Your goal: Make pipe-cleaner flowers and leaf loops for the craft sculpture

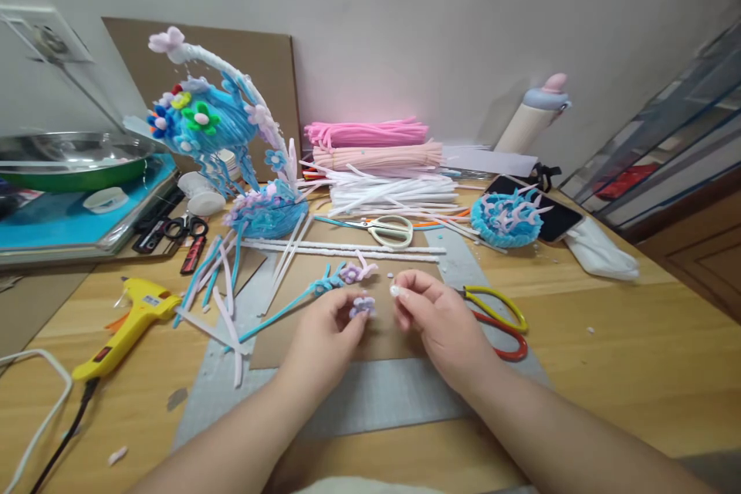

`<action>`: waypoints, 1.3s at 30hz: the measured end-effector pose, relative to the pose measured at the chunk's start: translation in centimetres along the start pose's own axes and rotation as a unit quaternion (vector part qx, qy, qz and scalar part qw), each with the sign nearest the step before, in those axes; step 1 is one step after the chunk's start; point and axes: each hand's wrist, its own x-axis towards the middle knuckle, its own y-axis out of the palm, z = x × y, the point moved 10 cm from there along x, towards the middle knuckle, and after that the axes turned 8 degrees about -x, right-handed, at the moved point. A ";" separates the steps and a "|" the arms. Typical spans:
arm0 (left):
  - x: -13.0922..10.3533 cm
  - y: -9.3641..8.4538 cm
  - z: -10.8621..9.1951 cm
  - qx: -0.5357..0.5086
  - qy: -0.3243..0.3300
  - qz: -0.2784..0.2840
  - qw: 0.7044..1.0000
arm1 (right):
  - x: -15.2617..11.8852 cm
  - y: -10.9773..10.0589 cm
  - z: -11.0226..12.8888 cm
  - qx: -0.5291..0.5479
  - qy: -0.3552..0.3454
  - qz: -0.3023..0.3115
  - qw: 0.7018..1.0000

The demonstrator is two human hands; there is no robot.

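Note:
My left hand (327, 336) pinches a small lilac flower (362, 306) between thumb and fingers, over the cardboard sheet (283, 351). Across a narrow gap, my right hand (443, 320) holds a tiny white piece (396, 291) at its fingertips. Just behind my hands lies a blue stem (275, 316) with blue leaves and a lilac flower (350, 272) at its end. Scissors with yellow and red handles (501, 324) lie beside my right hand, partly hidden by it.
A yellow glue gun (130, 324) lies left, its cord running forward. A blue flowered ornament (211, 123) stands behind, near white-handled scissors (390, 232) and bundles of pink (370, 131) and white stems (394, 191). At right are a blue round piece (505, 220), phone and bottle (529, 120).

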 end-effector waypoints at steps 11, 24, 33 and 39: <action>-3.2 0.7 0.3 -0.440 -0.172 0.006 0.881 | -1.3 0.9 1.2 -0.180 -0.117 -0.031 0.976; -3.9 1.8 -0.5 -0.548 -0.175 0.053 0.816 | -2.2 0.9 4.9 -0.383 -0.247 -0.072 0.887; -4.3 2.3 -0.7 -0.555 -0.200 0.057 0.805 | -2.4 1.2 5.2 -0.446 -0.276 -0.085 0.847; -4.3 2.2 -0.7 -0.558 -0.196 0.063 0.804 | -2.5 1.3 5.3 -0.462 -0.277 -0.086 0.838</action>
